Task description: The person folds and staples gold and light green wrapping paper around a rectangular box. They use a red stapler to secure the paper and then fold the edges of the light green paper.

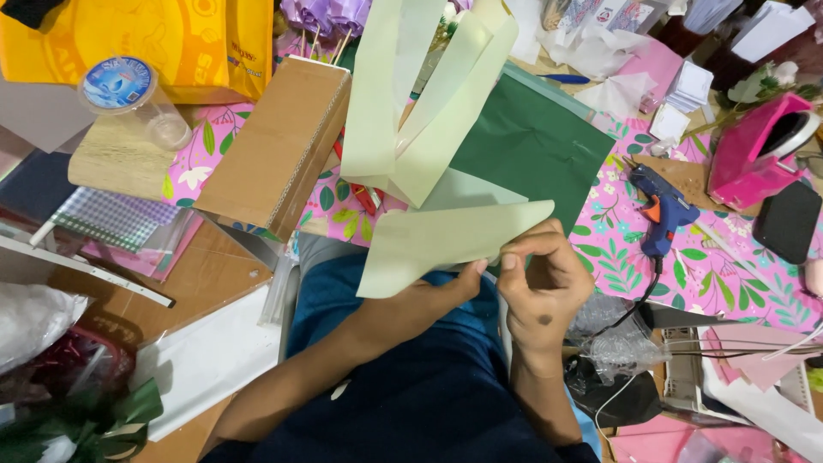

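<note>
Both hands meet at the middle of the view. My left hand (429, 296) pinches the lower edge of a long pale green paper strip (446, 236). My right hand (540, 287) grips the same strip just beside it, fingers curled over the edge. The strip folds back and rises in several loops (403, 94) toward the top of the view. Behind it lies a dark green paper sheet (531, 146) on the floral table cover. My lap in blue cloth sits below the hands.
A brown cardboard box (274, 146) stands left of the strips. A blue glue gun (664, 214) lies at right, near a pink tape dispenser (754, 150) and a black pad (789, 221). A yellow bag (163, 43) and a clear spool (129, 90) are top left. Red scissors (364, 197) peek under the paper.
</note>
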